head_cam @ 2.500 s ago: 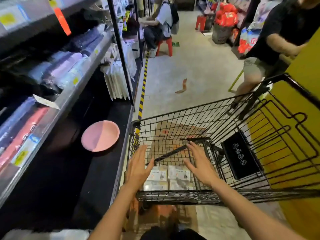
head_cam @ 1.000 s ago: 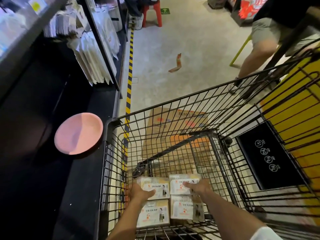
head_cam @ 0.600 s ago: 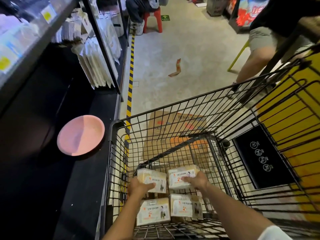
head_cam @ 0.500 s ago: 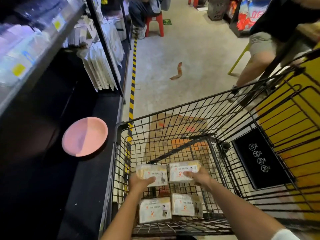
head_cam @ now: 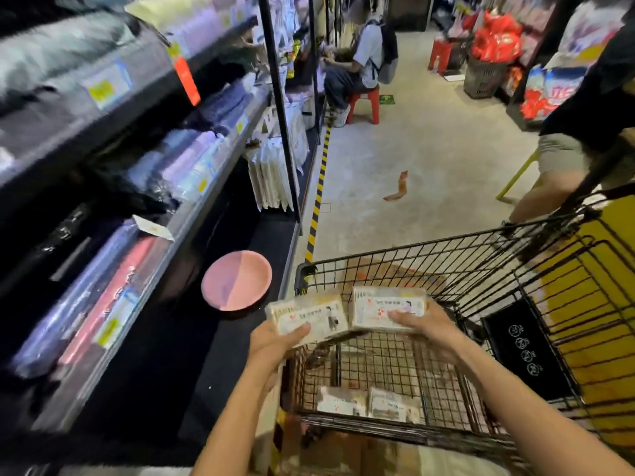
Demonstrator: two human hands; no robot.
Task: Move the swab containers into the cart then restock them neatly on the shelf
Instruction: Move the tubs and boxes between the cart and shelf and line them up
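My left hand [head_cam: 271, 340] grips a flat clear swab container [head_cam: 309, 317] with a white label, held above the cart's left rim. Beside it, my right hand [head_cam: 426, 326] grips a second swab container [head_cam: 386, 309] over the cart. The black wire cart [head_cam: 446, 255] stands to the right of the shelf. Two more swab containers [head_cam: 369, 403] lie on its floor near the front. The dark bottom shelf [head_cam: 192, 359] lies to the left of my hands, close to the left container.
A pink plate [head_cam: 236, 285] lies on the dark bottom shelf. Packaged goods fill the upper shelves [head_cam: 165, 173]. A person [head_cam: 570, 149] stands at the cart's far right, another sits on a red stool [head_cam: 366, 101]. A yellow wall [head_cam: 611, 304] is right of the cart.
Both hands have lifted one swab container each out of the cart's floor to above its rim, shifting left toward the shelf. Two containers stay in the cart. The view tilted up.
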